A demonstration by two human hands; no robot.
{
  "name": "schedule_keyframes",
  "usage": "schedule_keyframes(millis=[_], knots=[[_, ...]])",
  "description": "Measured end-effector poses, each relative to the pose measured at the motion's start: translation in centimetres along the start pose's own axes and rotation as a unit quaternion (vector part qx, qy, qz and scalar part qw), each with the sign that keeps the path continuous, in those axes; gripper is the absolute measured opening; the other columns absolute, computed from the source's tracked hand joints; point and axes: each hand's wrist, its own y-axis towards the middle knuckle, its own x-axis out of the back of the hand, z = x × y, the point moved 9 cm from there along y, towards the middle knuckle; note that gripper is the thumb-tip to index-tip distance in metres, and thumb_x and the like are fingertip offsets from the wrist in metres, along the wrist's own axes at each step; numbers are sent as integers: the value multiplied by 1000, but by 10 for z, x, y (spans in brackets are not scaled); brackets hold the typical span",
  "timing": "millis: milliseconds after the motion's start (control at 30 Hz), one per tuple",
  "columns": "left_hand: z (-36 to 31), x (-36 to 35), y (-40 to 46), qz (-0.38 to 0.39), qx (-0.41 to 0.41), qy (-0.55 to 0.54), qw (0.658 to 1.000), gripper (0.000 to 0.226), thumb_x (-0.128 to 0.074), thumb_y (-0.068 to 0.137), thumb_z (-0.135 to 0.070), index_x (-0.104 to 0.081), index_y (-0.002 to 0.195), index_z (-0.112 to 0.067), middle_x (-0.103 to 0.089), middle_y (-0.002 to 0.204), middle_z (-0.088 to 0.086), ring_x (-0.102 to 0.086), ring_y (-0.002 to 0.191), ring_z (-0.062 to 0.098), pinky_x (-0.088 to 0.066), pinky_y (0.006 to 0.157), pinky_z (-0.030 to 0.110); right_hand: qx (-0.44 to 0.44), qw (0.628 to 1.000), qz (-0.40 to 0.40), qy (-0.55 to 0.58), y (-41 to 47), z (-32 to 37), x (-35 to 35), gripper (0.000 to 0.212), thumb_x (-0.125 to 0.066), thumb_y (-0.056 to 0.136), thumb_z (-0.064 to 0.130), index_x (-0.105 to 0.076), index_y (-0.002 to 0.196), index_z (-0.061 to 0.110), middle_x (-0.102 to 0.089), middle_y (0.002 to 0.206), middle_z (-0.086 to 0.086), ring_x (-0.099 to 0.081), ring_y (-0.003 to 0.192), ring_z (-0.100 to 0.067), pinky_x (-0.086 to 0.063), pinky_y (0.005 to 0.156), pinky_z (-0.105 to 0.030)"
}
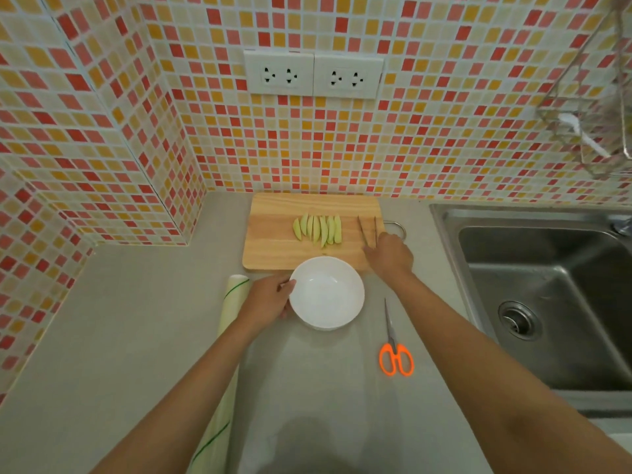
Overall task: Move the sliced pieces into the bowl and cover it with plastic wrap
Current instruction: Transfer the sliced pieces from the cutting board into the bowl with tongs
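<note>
The left hand grips the left rim of the white bowl, thumb hooked over the edge and fingers curled beneath it. The right hand is closed around the near end of a pair of tongs, whose two thin arms stand apart and point toward the tabletop's back edge. The bowl is empty and sits on the grey tabletop just in front of the wooden cutting board, its far rim overlapping the board's near edge. The sliced pieces, pale green wedges, lie side by side in a row at the middle of the board, just left of the tongs and apart from them. The board lies against the tabletop's back edge, below the mosaic-tiled wall, and a metal loop handle sticks out from its right side behind the right hand. A roll of plastic wrap lies lengthwise on the tabletop just left of the left hand and passes under the left forearm. Orange-handled scissors, closed, lie to the right of the bowl with the blades pointing toward the back edge. A steel sink is set in along the tabletop's right edge.
</note>
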Motion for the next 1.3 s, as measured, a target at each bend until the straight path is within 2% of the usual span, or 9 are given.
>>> schedule_keyframes(millis=[167, 367, 500, 600, 667, 733, 1067, 1200, 1300], knots=[[1, -2, 1, -11, 4, 8, 1000, 26, -46, 98, -27, -71, 96, -20, -67, 61, 2, -62, 51, 17, -50, 61, 30, -22, 998, 44, -24, 17, 6, -17, 41, -58, 90, 42, -62, 114, 10, -65, 114, -10, -65, 102, -29, -47, 71, -33], [1, -3, 4, -13, 3, 15, 1000, 30, -46, 98, -28, -72, 106, -16, -70, 73, 7, -64, 66, 25, -56, 75, 42, -25, 998, 43, -35, 23, 9, -20, 24, -49, 90, 8, -63, 109, 7, -66, 113, -12, -65, 102, -30, -44, 70, -32], [1, -3, 4, -12, 2, 26, 1000, 30, -45, 98, -28, -72, 104, -15, -68, 73, 5, -61, 66, 23, -54, 76, 44, -27, 997, 31, 69, 27, 14, -12, 27, -53, 89, 17, -66, 110, 7, -67, 97, -8, -63, 97, -29, -41, 66, -31], [2, -3, 2, -13, 6, 24, 1000, 30, -45, 99, -27, -72, 100, -15, -71, 74, 11, -61, 62, 23, -54, 73, 43, 3, 994, 39, 106, 23, 28, -9, 24, -55, 89, 28, -68, 82, 9, -47, 59, 2, -56, 73, -24, -34, 54, -29], [1, -3, 1, -14, 7, 23, 1000, 31, -44, 99, -27, -72, 98, -12, -71, 75, 15, -64, 64, 27, -55, 73, 43, 17, 993, 28, 115, 16, 33, -6, 39, -58, 88, 34, -49, 56, 13, -41, 53, 2, -50, 62, -23, -26, 46, -28], [0, -2, 1, -14, 7, 23, 1000, 32, -44, 99, -27, -71, 97, -10, -72, 75, 15, -65, 63, 27, -54, 72, 41, 31, 994, 32, 104, 10, 40, -7, 43, -61, 87, 32, -40, 53, 16, -41, 53, 2, -46, 59, -22, -23, 44, -27], [-6, -2, -1, -10, 10, 38, 999, 32, -43, 100, -26, -70, 100, -9, -71, 78, 15, -58, 63, 22, -51, 75, 40, 59, 997, 48, 22, -2, 59, -9, 36, -59, 85, 15, -37, 58, 15, -43, 61, 1, -49, 72, -24, -25, 45, -27], [-7, -4, -1, -3, 10, 44, 999, 32, -42, 100, -27, -70, 101, -12, -72, 80, 15, -59, 66, 23, -52, 76, 40, 82, 995, 49, -7, -4, 69, -10, 13, -55, 85, 8, -52, 73, 10, -55, 81, -6, -53, 76, -25, -35, 59, -29], [-7, -4, 0, -2, 9, 52, 999, 33, -42, 100, -28, -70, 102, -11, -71, 81, 14, -60, 68, 24, -52, 78, 42, 82, 996, 42, 15, -5, 66, -7, 32, -55, 87, 11, -40, 59, 13, -50, 71, -3, -50, 74, -24, -32, 57, -30]])
